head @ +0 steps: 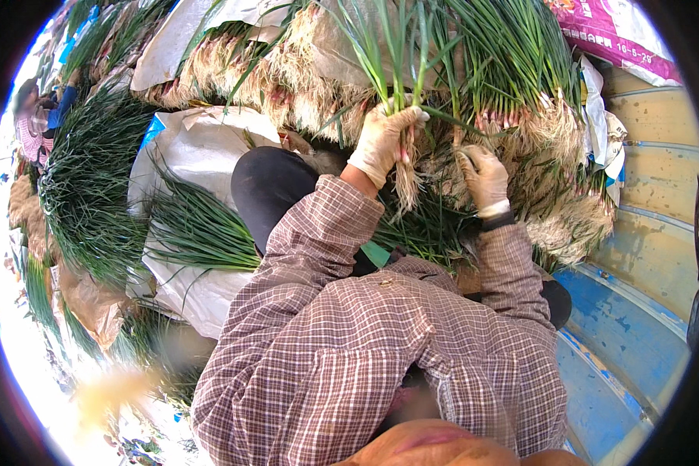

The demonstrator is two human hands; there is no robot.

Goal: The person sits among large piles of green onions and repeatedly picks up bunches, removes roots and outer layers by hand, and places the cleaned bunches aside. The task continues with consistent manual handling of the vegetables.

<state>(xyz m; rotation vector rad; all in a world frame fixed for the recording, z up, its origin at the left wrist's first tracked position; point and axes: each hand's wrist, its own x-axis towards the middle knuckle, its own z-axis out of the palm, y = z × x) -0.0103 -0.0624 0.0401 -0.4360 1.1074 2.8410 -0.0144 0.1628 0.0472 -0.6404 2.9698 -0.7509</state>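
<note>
A few green onions (397,64) stand leaves-up in my gloved left hand (384,137), which is closed around their lower stems; their reddish bulbs and pale roots hang below it. To the right, my gloved right hand (484,175) has bent fingers near a thin stem and dangling roots; whether it grips any of them is hard to tell. Behind both hands lies a thick row of green onions (512,52) with the roots towards me. Loose green leaves (425,230) lie below the hands, partly hidden by my sleeves.
At left, a bunch of green onions (209,233) lies on a white plastic sack (198,297), beside a large dark-green pile (93,192). Another person (35,122) is at the far left. A ridged blue and tan metal wall (641,303) and a pink printed sack (623,41) are at right.
</note>
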